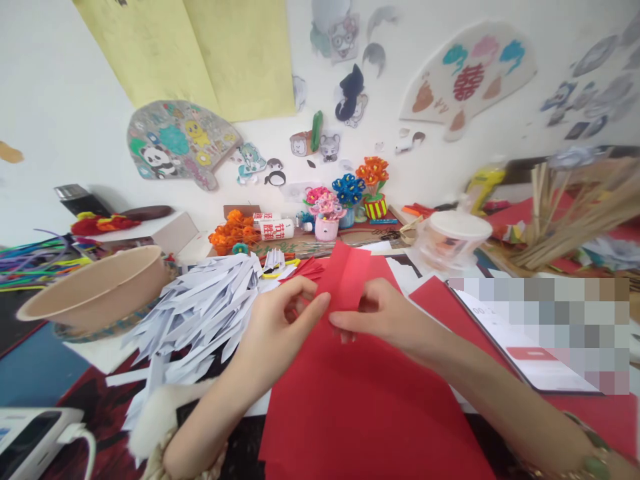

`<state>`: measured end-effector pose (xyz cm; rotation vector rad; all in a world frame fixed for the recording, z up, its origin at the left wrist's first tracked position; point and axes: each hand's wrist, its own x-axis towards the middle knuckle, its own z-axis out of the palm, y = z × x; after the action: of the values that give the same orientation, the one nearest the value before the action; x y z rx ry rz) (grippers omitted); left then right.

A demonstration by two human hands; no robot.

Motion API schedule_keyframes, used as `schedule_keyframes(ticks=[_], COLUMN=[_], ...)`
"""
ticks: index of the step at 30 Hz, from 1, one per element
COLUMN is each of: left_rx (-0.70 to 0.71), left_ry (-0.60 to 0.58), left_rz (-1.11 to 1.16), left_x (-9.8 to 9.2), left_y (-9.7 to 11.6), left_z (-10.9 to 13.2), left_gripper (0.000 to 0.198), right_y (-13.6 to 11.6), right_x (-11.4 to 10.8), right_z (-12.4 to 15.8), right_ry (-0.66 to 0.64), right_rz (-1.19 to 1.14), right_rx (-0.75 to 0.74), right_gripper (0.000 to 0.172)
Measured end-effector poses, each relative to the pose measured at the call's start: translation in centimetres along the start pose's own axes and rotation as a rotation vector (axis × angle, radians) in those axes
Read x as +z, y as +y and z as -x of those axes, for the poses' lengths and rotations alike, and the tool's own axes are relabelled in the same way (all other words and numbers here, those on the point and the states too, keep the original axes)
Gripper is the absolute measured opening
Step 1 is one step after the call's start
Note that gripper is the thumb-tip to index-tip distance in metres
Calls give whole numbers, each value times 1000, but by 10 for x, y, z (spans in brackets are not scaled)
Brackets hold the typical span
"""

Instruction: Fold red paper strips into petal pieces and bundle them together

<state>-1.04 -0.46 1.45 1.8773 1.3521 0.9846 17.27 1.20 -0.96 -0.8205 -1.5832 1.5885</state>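
Observation:
A small red paper piece (pixel 345 277) with a lengthwise crease is held up between my two hands. My left hand (pixel 287 310) pinches its left edge between thumb and fingers. On the other side, my right hand (pixel 373 310) grips the lower right edge, thumb in front and fingers partly hidden behind. Beneath both hands lie large red paper sheets (pixel 370 413) in a stack. Several narrow red strips (pixel 309 269) lie just beyond my left hand. To the left spreads a big heap of folded white paper strips (pixel 200 300).
A beige bowl (pixel 100 283) stands at the left, near a white device with a cable (pixel 40 433). A tablet (pixel 525 340) lies at the right. Behind are a white-lidded tub (pixel 457 233), flower pots (pixel 327 227) and orange flowers (pixel 235 233). Wooden sticks (pixel 555 213) stand back right.

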Motion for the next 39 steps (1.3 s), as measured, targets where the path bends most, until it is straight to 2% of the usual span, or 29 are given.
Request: schedule_keyframes(ticks=[2,3,7,9,11,14,16,20,24,26,28,30,32,36,39], left_rx=[-41,-57,-105,-82,-16,82,126,255,515,659,731,702,596,279,49], left_ry=[2,-4,-129,-137,-35,155,216,363,518,537,499,445,403,348,266], left_rz=[26,34,69,34,-42,-106,-109,-178,-409,-514,-538,-459,-304,52,237], left_x=[5,6,8,8,9,12,14,17,16,15,14,13,13,13,11], left_y=[-2,-3,-3,-1,0,0,-1,-2,-6,-9,-10,-9,-6,-1,0], left_z=[1,1,0,0,1,2,3,6,9,10,10,8,7,4,2], left_gripper=[27,27,25,27,23,14,8,6,9,13,16,13,7,18,15], right_y=[1,1,-1,-2,-3,-3,-3,-2,-3,-3,-3,-3,-3,-5,-6], right_x=[1,1,-2,-3,-3,0,4,7,6,5,4,3,3,5,8], right_z=[-1,-2,-5,-4,-3,0,1,2,2,3,3,4,4,5,6], right_ry=[7,52,424,510,463,280,200,192,172,182,224,269,275,256,264], right_rz=[51,77,176,183,202,259,274,235,183,206,271,342,380,453,517], right_rx=[26,24,-68,-124,-140,-90,-59,-60,-35,-43,-65,-85,-95,-98,-113], right_gripper=[24,28,44,50,52,47,43,38,35,34,35,37,38,37,38])
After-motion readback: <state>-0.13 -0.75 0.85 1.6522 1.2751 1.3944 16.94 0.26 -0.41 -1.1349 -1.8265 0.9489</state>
